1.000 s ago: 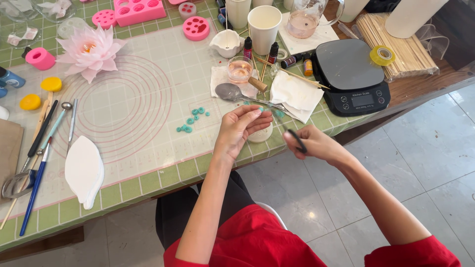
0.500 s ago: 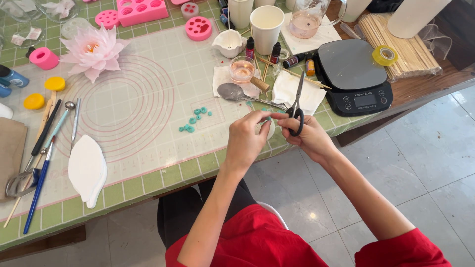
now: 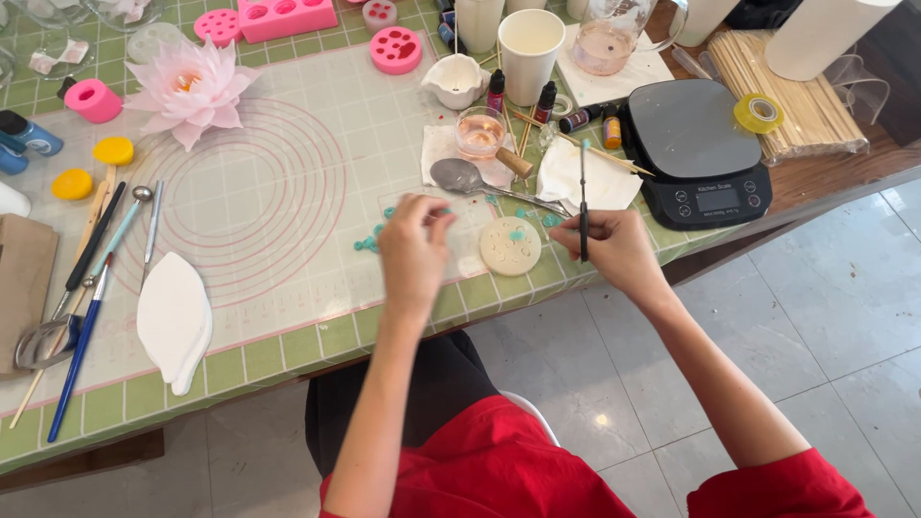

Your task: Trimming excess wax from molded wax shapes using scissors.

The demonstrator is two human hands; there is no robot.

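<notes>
At the far left of the frame, modelling tools (image 3: 91, 288) and a white leaf-shaped piece (image 3: 174, 319) lie on the green gridded mat (image 3: 288, 192), with yellow caps (image 3: 113, 151) and a pink flower (image 3: 189, 88) above them toward the upper left. Pink moulds (image 3: 394, 49) sit along the top edge.

At centre, the left hand (image 3: 414, 251) hangs over the mat, fingers curled narrow around something small and teal; the blur hides just what. Half a second ago this hand was raised at the table's edge, meeting the scissors; now it has dropped onto the mat beside a scatter of teal bits (image 3: 368, 242).

Just right of it, a round cream mould (image 3: 510, 246) with a teal bit on it rests on the mat near the front edge, between the two hands. It was cupped in the left hand a second ago, so it has been set down. A metal spoon (image 3: 460, 176) lies just above it.

The right hand (image 3: 614, 251) grips dark scissors (image 3: 582, 201), blades closed and pointing straight up toward the top of the frame. They were angled toward the other hand before. The cutting looks done, and the work seems to have turned to placing pieces.

At upper right stand a white cup (image 3: 531, 40), a black kitchen scale (image 3: 698, 152) and a bundle of wooden skewers (image 3: 787, 91).
</notes>
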